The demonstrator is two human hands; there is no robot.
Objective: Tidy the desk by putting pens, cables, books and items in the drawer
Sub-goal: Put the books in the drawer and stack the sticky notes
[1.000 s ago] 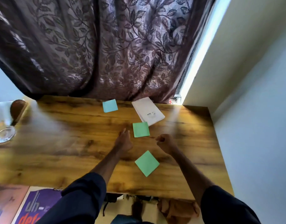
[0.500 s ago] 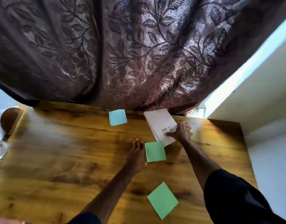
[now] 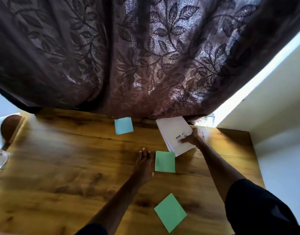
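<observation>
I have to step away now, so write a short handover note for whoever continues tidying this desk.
Right hand: gripping the white booklet's right edge at the desk's back.
Left hand: flat and empty beside the upper green note.
Also on the desk: blue note at the back, second green note near the front.
Done: nothing visibly put away; no drawer in view.
Left: booklet and all three notes.

Single head view, close above the desk [image 3: 61,167], facing forward and down toward the far curtain [image 3: 129,56].
</observation>
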